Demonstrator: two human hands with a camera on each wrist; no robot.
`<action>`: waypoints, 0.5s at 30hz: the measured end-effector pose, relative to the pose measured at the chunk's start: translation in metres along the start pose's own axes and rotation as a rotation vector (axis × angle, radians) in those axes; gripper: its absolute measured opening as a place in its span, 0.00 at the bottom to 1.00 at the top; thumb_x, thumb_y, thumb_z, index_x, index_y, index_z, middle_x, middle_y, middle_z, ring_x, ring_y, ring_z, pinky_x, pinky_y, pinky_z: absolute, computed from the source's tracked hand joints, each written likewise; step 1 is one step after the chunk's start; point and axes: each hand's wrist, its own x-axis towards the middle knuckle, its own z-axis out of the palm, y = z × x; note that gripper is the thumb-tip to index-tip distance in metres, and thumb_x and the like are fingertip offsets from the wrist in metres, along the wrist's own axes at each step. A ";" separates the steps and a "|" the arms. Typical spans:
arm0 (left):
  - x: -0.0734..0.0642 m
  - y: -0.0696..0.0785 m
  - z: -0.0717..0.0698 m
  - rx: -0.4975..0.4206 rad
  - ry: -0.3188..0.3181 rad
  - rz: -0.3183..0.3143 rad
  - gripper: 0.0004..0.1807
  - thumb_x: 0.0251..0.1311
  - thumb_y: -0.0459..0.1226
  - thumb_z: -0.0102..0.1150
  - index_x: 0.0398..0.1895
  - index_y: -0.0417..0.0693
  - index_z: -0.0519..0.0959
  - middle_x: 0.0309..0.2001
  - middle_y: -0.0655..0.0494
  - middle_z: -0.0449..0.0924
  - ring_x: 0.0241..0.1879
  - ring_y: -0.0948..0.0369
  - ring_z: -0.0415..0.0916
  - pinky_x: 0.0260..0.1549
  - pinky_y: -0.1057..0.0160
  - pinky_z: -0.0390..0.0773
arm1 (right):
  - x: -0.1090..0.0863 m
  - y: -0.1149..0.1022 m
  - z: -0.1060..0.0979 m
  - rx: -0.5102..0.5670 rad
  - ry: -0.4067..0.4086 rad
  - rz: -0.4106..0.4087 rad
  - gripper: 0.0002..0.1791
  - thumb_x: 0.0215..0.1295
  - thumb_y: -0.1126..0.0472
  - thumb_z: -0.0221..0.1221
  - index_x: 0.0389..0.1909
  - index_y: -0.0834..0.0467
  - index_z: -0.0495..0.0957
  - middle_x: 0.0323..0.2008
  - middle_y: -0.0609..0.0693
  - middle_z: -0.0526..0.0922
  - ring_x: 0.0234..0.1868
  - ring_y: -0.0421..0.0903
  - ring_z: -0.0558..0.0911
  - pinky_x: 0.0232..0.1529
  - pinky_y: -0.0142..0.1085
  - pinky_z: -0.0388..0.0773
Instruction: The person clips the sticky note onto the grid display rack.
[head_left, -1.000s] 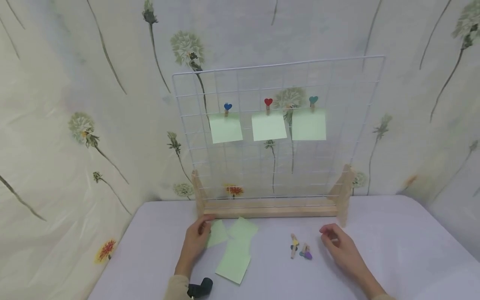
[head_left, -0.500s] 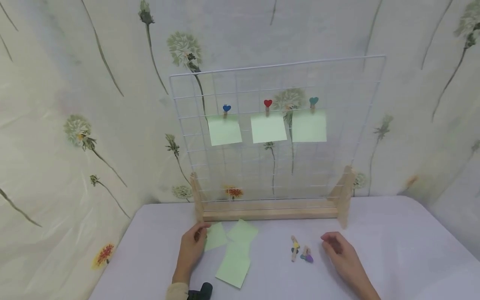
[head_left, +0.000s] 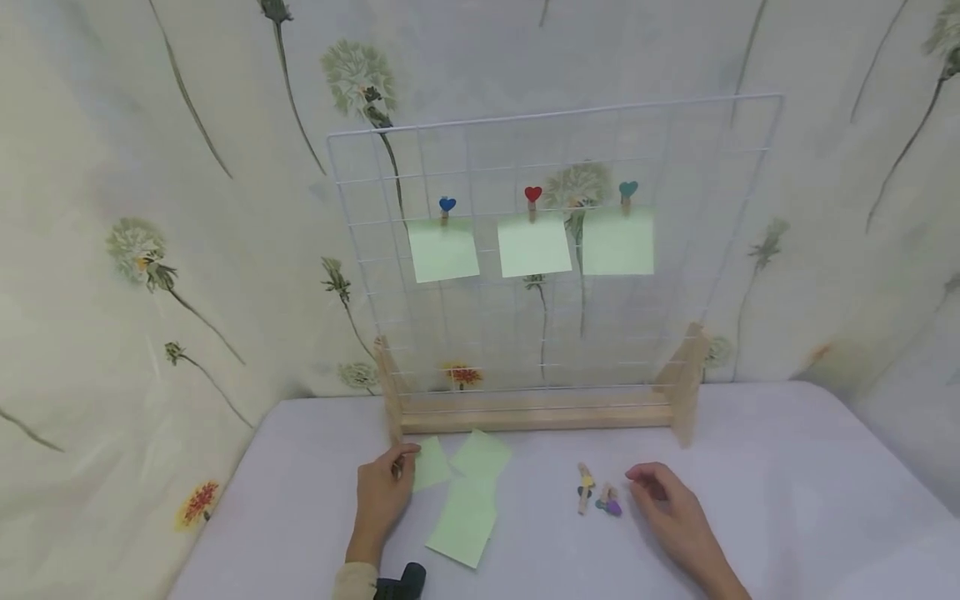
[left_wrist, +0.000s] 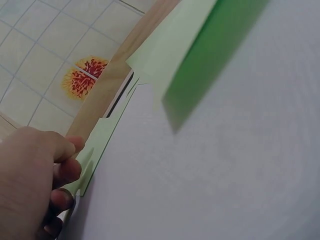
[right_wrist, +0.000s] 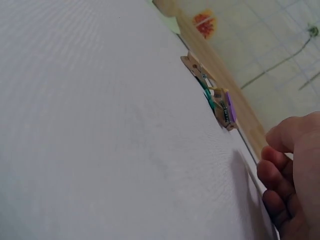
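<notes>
My left hand (head_left: 384, 492) rests with loosely curled fingers beside the leftmost light green paper note (head_left: 430, 467), its fingertips at the note's left edge. In the left wrist view, thumb and forefinger lie close together in front of that note; I see no note lifted by them. Two other green notes, a far one (head_left: 482, 456) and a near one (head_left: 461, 521), overlap to the right. My right hand (head_left: 675, 512), fingers loosely bent and holding nothing, is just right of some small wooden clothespins with purple (head_left: 612, 506) and yellow (head_left: 587, 481) decorations.
Behind the notes stands a white wire grid (head_left: 525, 333) on a wooden base (head_left: 536, 419). Three green notes hang on it from clothespins with blue (head_left: 447, 205), red (head_left: 533, 194) and teal (head_left: 628, 190) hearts. A flowered cloth (head_left: 225, 317) surrounds the white table (head_left: 300, 450).
The head view has shifted slightly. My left hand has drawn back a little from the wooden base, and my right hand has edged closer to the clothespins. The notes and clothespins stay in place.
</notes>
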 end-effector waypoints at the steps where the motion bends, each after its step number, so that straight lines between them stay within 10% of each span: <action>1: 0.000 0.000 -0.001 0.010 -0.002 0.005 0.11 0.55 0.31 0.58 0.36 0.54 0.85 0.20 0.61 0.80 0.12 0.72 0.56 0.13 0.72 0.60 | 0.000 0.000 0.000 -0.001 -0.001 0.005 0.09 0.65 0.61 0.58 0.44 0.49 0.76 0.39 0.41 0.81 0.38 0.28 0.74 0.41 0.21 0.71; 15: 0.002 0.000 -0.001 0.065 -0.063 -0.110 0.14 0.56 0.34 0.61 0.46 0.50 0.83 0.20 0.59 0.59 0.21 0.64 0.52 0.21 0.67 0.55 | -0.003 0.000 -0.006 -0.014 -0.062 0.086 0.10 0.69 0.54 0.53 0.49 0.45 0.74 0.44 0.39 0.81 0.42 0.29 0.75 0.45 0.24 0.73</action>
